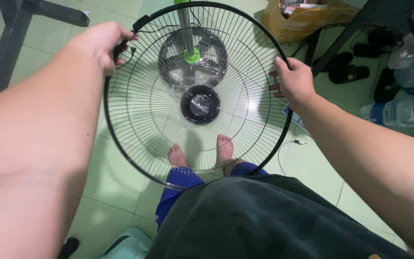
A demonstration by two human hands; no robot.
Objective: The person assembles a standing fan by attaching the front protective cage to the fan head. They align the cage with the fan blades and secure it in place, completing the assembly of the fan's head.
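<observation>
Above a pale green tiled floor (120,192), a person holds a round black wire fan guard (144,110) flat out in front of the body, seen from a head camera looking straight down. Both hands grip its outer rim. The left hand (102,44) is curled shut around the rim at the upper left, near a small black clip, with the fingers wrapped under the wire. The right hand (294,81) is closed on the rim at the right side, fingertips hooked over the ring. The 2 hands sit almost opposite each other across the circle, so the guard spans between them, neither hand nearer than the other to its black centre cap (200,104).

Through the wires, directly below, stands the fan (192,55) with clear blades and a bright green hub, a little beyond the guard's centre. The person's 2 bare feet (200,152) show under the near rim. Plastic water bottles (398,112) lie at the floor's right edge, and a yellow bag (295,21) sits at the far right corner.
</observation>
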